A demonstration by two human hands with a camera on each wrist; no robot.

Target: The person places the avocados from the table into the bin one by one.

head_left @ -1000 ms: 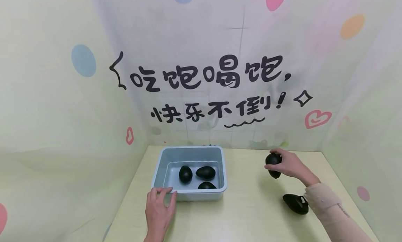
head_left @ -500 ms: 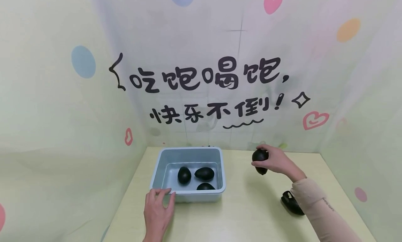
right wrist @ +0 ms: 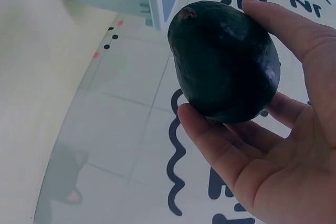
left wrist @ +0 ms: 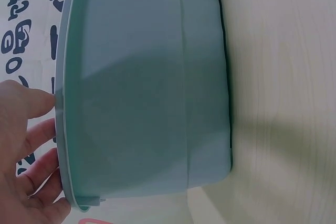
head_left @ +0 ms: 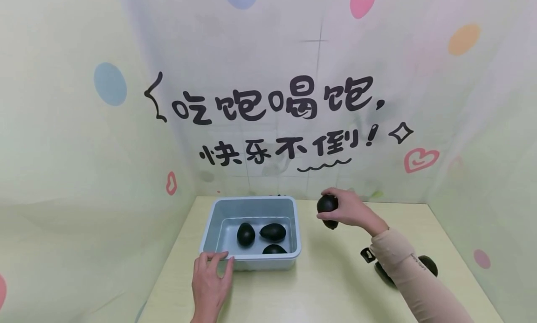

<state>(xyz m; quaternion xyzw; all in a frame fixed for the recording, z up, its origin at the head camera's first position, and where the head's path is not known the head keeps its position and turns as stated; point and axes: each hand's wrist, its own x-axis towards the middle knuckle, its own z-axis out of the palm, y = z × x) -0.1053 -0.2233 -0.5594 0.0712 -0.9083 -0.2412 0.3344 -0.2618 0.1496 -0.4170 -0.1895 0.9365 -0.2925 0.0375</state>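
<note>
Nearest, at seven o'clock of the pale blue box (head_left: pixel 268 256), the left hand (head_left: pixel 211 283) is seen; its fingers are loosely bent and rested on the rim, perhaps so that the box is steadied. Between three and four o'clock of the box, dark items (head_left: pixel 429 264) are partly covered by the right sleeve (head_left: pixel 398 260), so how many are laid on the tabletop (head_left: pixel 302 295) cannot be told. Inside the box, a first fruit (head_left: pixel 246 234) is placed at nine o'clock, a second fruit (head_left: pixel 274 231) at three, and a third fruit (head_left: pixel 275 250) at four, half hidden by the near wall. Near the box but outside it, toward two o'clock, the held fruit (head_left: pixel 327 204) is raised above the tabletop. By the right hand (head_left: pixel 354 209) it is grasped around its broad part, between thumb and fingers; the narrower end is left free and pointed downward, probably because a firmer hold is given by the wide part. Farthest, a printed backdrop (head_left: pixel 268 48) is seen.
</note>
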